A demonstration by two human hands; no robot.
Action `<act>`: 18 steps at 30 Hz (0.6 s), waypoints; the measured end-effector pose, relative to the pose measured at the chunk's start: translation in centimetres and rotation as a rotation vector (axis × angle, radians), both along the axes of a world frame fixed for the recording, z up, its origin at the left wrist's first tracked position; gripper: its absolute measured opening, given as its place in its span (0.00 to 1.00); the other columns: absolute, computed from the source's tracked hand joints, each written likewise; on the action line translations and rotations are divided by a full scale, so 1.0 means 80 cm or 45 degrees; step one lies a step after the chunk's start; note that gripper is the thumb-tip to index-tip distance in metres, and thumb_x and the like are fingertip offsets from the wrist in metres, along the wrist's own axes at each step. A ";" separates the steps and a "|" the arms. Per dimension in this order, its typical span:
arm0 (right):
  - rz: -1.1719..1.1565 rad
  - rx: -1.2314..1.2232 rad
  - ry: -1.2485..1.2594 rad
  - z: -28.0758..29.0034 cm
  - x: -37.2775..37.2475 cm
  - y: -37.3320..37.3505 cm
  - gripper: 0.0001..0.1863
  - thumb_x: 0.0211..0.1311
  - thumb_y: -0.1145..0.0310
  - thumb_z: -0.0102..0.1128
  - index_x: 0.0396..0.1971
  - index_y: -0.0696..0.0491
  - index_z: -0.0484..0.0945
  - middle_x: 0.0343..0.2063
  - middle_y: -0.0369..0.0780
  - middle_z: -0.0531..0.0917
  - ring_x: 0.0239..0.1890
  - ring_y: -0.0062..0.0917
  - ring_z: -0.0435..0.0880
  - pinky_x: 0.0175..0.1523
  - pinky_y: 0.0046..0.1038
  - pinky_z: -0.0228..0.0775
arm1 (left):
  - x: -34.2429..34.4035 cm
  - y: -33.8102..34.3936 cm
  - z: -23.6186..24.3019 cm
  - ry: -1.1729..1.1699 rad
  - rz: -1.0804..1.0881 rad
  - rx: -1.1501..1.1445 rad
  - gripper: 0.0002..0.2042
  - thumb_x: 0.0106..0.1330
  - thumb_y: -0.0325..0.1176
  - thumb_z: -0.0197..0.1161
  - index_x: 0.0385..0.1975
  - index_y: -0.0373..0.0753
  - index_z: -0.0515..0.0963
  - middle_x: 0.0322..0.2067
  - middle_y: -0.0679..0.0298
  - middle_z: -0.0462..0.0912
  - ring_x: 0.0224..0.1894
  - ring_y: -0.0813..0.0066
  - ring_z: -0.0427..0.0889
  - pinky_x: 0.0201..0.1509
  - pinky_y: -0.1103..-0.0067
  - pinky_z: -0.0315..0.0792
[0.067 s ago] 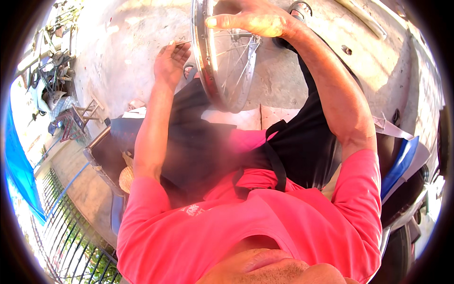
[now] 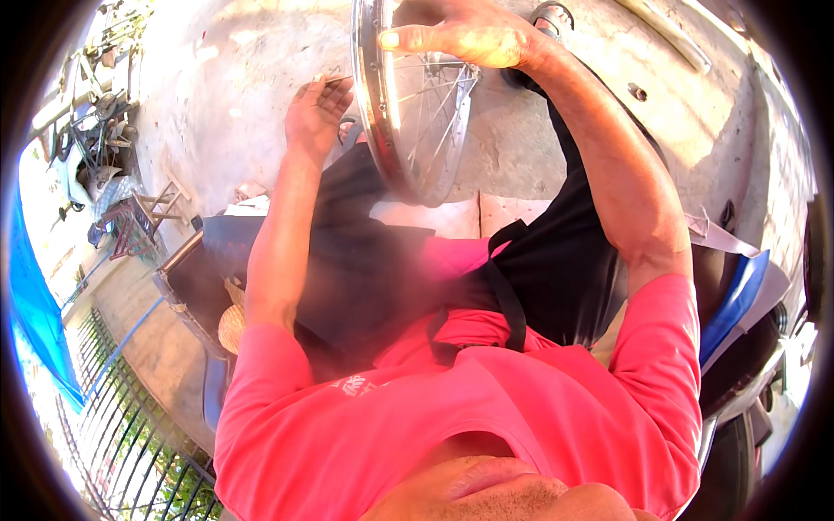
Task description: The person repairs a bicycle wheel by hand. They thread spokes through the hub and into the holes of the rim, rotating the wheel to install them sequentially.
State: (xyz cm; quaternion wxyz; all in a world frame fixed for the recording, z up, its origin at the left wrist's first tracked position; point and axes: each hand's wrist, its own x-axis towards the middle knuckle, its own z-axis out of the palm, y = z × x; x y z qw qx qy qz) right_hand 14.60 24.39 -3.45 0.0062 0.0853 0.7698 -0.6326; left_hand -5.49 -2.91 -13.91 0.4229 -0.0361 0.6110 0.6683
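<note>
A silver spoked bicycle wheel (image 2: pixel 375 113) stands upright between my legs, its rim running from the top edge down toward my knees. My right hand (image 2: pixel 469 36) grips the upper rim, thumb across it. Left of the wheel, my left hand (image 2: pixel 317 113) has its fingers curled, thumb and forefinger on a thin rod (image 2: pixel 339 77), perhaps a spoke or small tool, pointing toward the rim. The hub (image 2: pixel 437 65) and several spokes show behind the rim. My dark-trousered legs and sandaled feet flank the wheel.
I sit on a dark padded seat (image 2: pixel 191 269) above a pale concrete floor (image 2: pixel 208 104). At left are piled metal parts (image 2: pixel 95 130), a wooden stool (image 2: pixel 165 204), a blue tarp (image 2: pixel 39 286) and a black fence (image 2: pixel 122 408). A long pale pipe (image 2: pixel 669 35) lies upper right.
My left hand's fingertips have shifted very slightly toward the rim. The wheel and my right hand show no visible change.
</note>
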 end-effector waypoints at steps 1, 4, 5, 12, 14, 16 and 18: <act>-0.004 0.001 0.009 -0.001 -0.001 -0.001 0.45 0.59 0.32 0.62 0.48 0.68 0.81 0.44 0.55 0.85 0.48 0.40 0.84 0.54 0.38 0.75 | -0.001 -0.001 -0.002 -0.030 -0.020 0.015 0.08 0.77 0.33 0.57 0.45 0.35 0.76 0.45 0.54 0.84 0.51 0.60 0.85 0.55 0.65 0.79; 0.001 0.010 -0.009 0.000 -0.001 -0.001 0.46 0.59 0.31 0.62 0.49 0.68 0.80 0.45 0.55 0.85 0.49 0.40 0.84 0.56 0.39 0.75 | 0.000 -0.001 -0.006 -0.075 -0.013 0.015 0.08 0.77 0.33 0.57 0.45 0.35 0.76 0.45 0.54 0.84 0.51 0.61 0.85 0.55 0.65 0.79; 0.004 0.013 -0.022 0.003 0.000 -0.001 0.46 0.59 0.31 0.62 0.49 0.68 0.80 0.45 0.55 0.85 0.49 0.40 0.83 0.56 0.39 0.74 | 0.000 -0.001 -0.006 -0.083 -0.001 0.008 0.08 0.77 0.33 0.57 0.46 0.35 0.76 0.45 0.54 0.84 0.51 0.61 0.85 0.55 0.65 0.79; 0.011 0.027 -0.027 0.002 0.000 0.000 0.46 0.59 0.31 0.62 0.49 0.68 0.80 0.45 0.55 0.85 0.49 0.41 0.83 0.57 0.39 0.74 | -0.004 -0.002 -0.016 -0.106 0.020 0.018 0.07 0.76 0.33 0.59 0.45 0.36 0.77 0.44 0.55 0.84 0.49 0.62 0.85 0.55 0.65 0.80; -0.004 0.026 0.001 0.001 0.000 0.000 0.45 0.59 0.32 0.62 0.49 0.67 0.80 0.45 0.55 0.85 0.50 0.41 0.83 0.57 0.39 0.74 | -0.006 -0.005 -0.020 -0.106 0.011 0.048 0.07 0.76 0.32 0.60 0.45 0.36 0.77 0.43 0.56 0.84 0.49 0.62 0.85 0.55 0.65 0.80; 0.008 0.031 -0.022 0.003 0.000 0.000 0.45 0.59 0.32 0.62 0.49 0.67 0.80 0.46 0.55 0.85 0.50 0.41 0.83 0.58 0.39 0.74 | -0.008 -0.007 -0.023 -0.120 0.018 0.050 0.06 0.75 0.32 0.60 0.45 0.37 0.77 0.43 0.56 0.84 0.49 0.61 0.85 0.55 0.64 0.80; 0.008 0.037 -0.030 0.004 0.000 0.001 0.46 0.59 0.31 0.62 0.49 0.67 0.80 0.46 0.56 0.84 0.51 0.41 0.83 0.58 0.39 0.73 | -0.010 -0.008 -0.027 -0.134 0.018 0.055 0.06 0.75 0.32 0.61 0.44 0.37 0.76 0.43 0.56 0.84 0.49 0.61 0.85 0.56 0.64 0.80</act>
